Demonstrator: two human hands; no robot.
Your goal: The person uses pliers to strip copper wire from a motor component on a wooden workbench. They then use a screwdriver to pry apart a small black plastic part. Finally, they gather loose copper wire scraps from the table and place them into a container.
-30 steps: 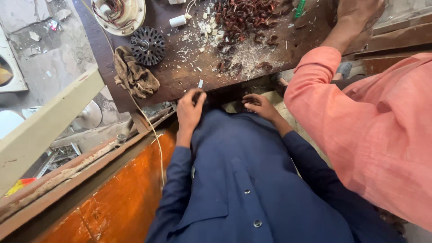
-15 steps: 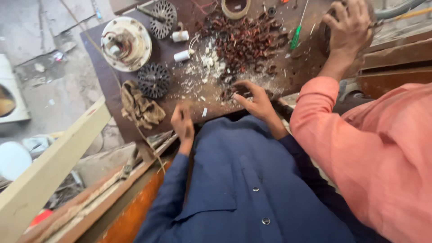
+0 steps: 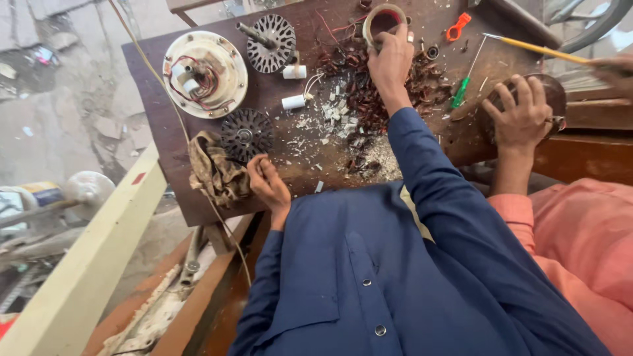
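Head cam, the only view here. The big change in that last half second was the right hand [image 3: 390, 62]. It had been down at the near edge of the copper wire scraps [image 3: 359, 105]. By this frame the blue sleeve was stretched right across the table [image 3: 158, 105], and the hand had landed on the roll of tape [image 3: 386, 14] at the far side. The fingers were curled over the roll's near rim, so that grip looked closed on it. The roll itself still seemed to be lying flat on the wood, not lifted.

The left hand [image 3: 267, 181] hadn't really gone anywhere. It stayed by the near table edge, touching or just beside the crumpled rag [image 3: 214, 173], with the dark slotted disc [image 3: 245, 134] just above it. The fingers were loosely curled in. I honestly couldn't tell whether that grip was pinching something small or holding nothing.

So the reach had shifted from the scrap heap to the tape, and the left hand just waited at the edge.

Other stuff around:
- A white round motor housing [image 3: 205, 74] sat at the far left, with a shafted lamination stack [image 3: 270, 43] next to it.
- Two little white cylinders [image 3: 293, 101] lay between them and the scraps.
- A green screwdriver [image 3: 459, 99] lay right of the pile.
- A co-worker's hand [image 3: 524, 115] in a pink sleeve was still resting on a round brown part [image 3: 552, 89], well apart from the tape.
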